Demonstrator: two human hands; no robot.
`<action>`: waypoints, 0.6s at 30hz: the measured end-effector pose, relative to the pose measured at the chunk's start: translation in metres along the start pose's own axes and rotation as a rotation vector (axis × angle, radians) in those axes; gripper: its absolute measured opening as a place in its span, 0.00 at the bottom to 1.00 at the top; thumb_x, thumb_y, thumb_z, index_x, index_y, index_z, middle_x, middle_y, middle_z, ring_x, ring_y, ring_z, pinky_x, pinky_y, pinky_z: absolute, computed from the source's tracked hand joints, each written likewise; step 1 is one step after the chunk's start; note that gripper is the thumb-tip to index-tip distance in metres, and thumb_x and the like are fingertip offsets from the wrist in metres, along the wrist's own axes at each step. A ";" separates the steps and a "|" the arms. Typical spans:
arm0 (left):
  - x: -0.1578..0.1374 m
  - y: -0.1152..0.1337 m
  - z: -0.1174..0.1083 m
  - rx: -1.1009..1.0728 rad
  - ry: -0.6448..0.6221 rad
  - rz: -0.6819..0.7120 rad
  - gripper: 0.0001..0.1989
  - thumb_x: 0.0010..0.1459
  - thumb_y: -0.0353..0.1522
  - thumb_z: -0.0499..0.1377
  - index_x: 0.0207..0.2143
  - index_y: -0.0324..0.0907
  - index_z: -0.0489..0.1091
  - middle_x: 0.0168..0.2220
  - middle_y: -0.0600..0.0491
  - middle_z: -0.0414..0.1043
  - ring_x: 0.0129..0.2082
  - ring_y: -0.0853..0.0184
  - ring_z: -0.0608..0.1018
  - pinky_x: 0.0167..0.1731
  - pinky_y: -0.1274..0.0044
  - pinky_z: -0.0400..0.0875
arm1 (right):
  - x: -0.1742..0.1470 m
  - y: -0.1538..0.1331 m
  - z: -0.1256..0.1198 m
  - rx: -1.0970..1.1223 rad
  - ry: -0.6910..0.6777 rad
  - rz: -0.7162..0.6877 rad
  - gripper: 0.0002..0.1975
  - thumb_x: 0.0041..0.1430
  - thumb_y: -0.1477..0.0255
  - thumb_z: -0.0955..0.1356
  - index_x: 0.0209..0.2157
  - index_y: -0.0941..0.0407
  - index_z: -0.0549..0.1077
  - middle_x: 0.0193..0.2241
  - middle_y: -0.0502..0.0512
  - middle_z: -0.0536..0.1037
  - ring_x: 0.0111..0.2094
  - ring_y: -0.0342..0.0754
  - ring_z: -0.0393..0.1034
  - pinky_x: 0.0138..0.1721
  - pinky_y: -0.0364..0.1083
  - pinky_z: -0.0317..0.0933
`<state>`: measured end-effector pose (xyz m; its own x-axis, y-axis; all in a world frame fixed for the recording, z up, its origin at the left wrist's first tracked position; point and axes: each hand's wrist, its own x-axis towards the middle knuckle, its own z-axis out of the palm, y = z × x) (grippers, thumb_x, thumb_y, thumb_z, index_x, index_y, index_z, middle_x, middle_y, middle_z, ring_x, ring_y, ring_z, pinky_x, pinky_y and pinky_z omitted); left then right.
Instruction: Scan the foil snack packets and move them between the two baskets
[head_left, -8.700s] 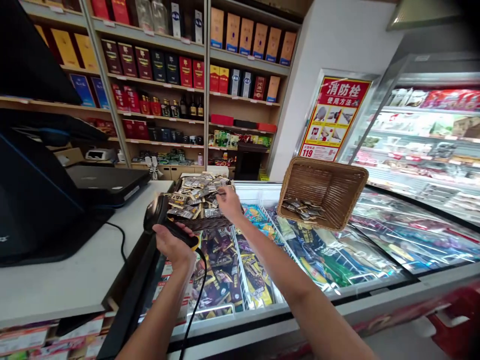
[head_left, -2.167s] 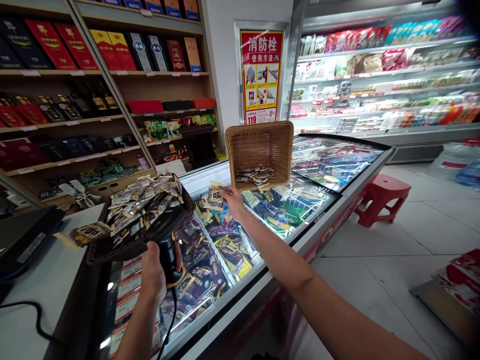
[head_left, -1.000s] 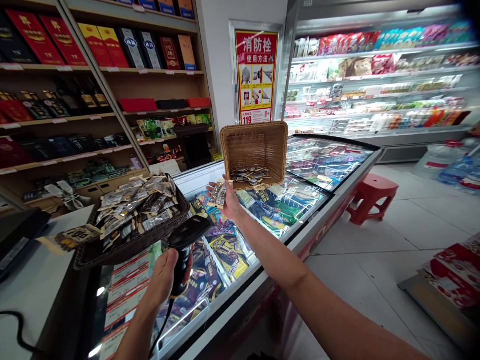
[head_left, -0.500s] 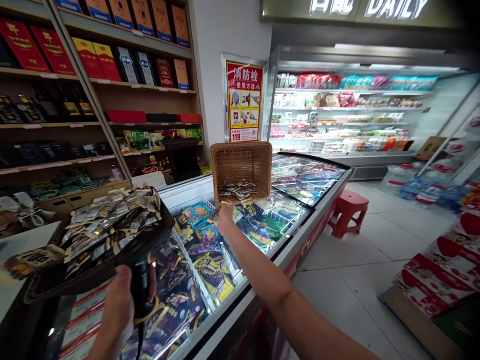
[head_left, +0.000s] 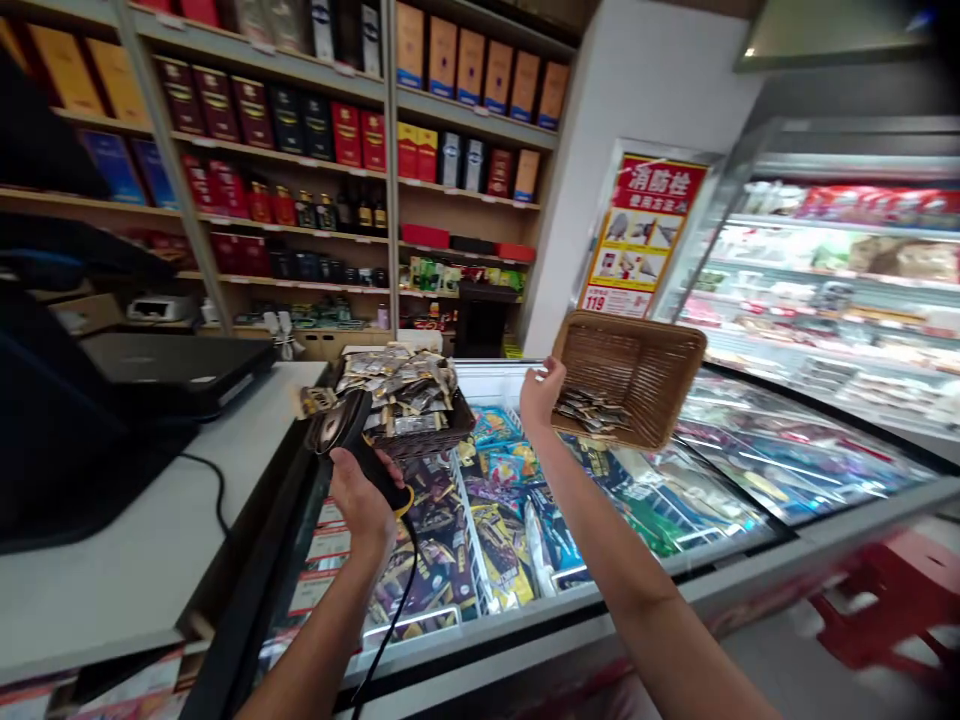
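Note:
My left hand [head_left: 365,505] is wrapped round a black handheld barcode scanner [head_left: 360,450] with a cable trailing from its grip. Beyond the scanner, a dark woven basket [head_left: 439,437] is heaped with small packaged snacks [head_left: 401,385]. One packet [head_left: 316,400] shows at its left side, just past the scanner head. My right hand [head_left: 541,392] is at the left edge of a tan wicker basket [head_left: 660,375], its fingers curled together; what they hold, if anything, is hidden. That tilted basket has a few similar small packets [head_left: 592,410] at its lower side.
Both baskets are over a glass-topped chest freezer [head_left: 600,615] with bagged frozen goods inside. A white counter [head_left: 105,590] with a black device [head_left: 172,370] stands on the left. Shelves of boxed bottles line the back; a red stool [head_left: 885,600] stands at the right.
The view has swung left, bringing the counter into sight. My left hand has raised the scanner before the dark basket. My right hand has shifted from the tan basket's front edge to its left edge.

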<state>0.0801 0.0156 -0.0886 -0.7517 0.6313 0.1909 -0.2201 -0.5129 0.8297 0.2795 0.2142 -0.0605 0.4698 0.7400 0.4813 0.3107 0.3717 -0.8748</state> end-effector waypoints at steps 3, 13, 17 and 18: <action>0.006 0.005 -0.007 -0.068 0.174 0.123 0.38 0.54 0.72 0.55 0.35 0.47 0.63 0.24 0.61 0.67 0.16 0.71 0.70 0.17 0.77 0.66 | -0.062 -0.031 0.059 0.220 -0.382 -0.060 0.14 0.64 0.73 0.68 0.51 0.52 0.76 0.53 0.59 0.79 0.43 0.51 0.74 0.54 0.53 0.69; 0.025 0.005 -0.021 -0.024 0.256 0.229 0.32 0.65 0.66 0.46 0.36 0.47 0.61 0.26 0.62 0.64 0.19 0.71 0.70 0.21 0.77 0.67 | -0.161 -0.110 0.212 0.061 -1.314 -0.536 0.45 0.50 0.65 0.82 0.68 0.54 0.69 0.70 0.65 0.71 0.74 0.64 0.60 0.77 0.62 0.50; 0.022 0.003 -0.019 -0.046 0.237 0.215 0.32 0.63 0.67 0.50 0.36 0.47 0.62 0.25 0.62 0.65 0.19 0.70 0.70 0.20 0.76 0.67 | -0.169 -0.107 0.209 0.127 -1.142 -0.351 0.24 0.64 0.72 0.72 0.61 0.49 0.74 0.61 0.59 0.80 0.66 0.58 0.72 0.72 0.57 0.59; 0.021 0.004 -0.018 -0.051 0.228 0.212 0.33 0.62 0.67 0.52 0.37 0.47 0.62 0.25 0.61 0.66 0.19 0.70 0.70 0.20 0.76 0.67 | -0.164 -0.105 0.202 0.150 -1.047 -0.279 0.20 0.66 0.73 0.71 0.58 0.49 0.76 0.57 0.58 0.82 0.63 0.57 0.74 0.70 0.56 0.61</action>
<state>0.0523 0.0161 -0.0912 -0.9030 0.3634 0.2292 -0.0704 -0.6514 0.7555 0.0033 0.1666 -0.0590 -0.5592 0.7026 0.4401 0.1601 0.6124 -0.7742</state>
